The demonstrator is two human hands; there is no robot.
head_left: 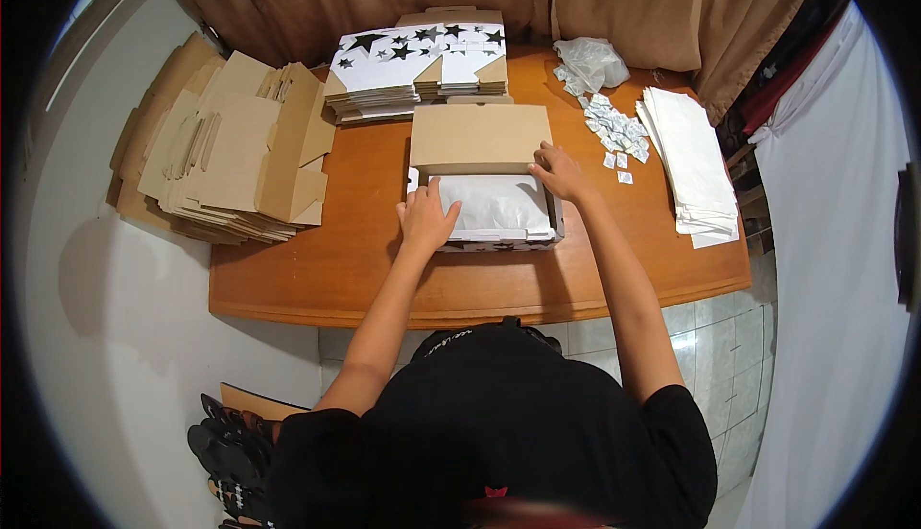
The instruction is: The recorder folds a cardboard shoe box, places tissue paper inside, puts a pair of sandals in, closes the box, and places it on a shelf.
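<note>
In front of me on the table stands an open cardboard box (480, 136), its brown lid raised at the back and its star-patterned front facing me. White paper (489, 201) fills the inside and covers whatever lies under it. My left hand (426, 214) rests at the box's left wall, fingers and thumb spread apart over the edge and paper. At the back right corner my right hand (558, 172) has its fingers and thumb about the edge of the lid.
Flattened brown boxes (225, 145) are stacked at the left. Star-printed box blanks (413, 54) lie behind the box. Toward the right are a clear plastic bag (592, 64), several small white sachets (614, 128) and a pile of white paper (686, 160). Dark sandals (230, 452) sit below, lower left.
</note>
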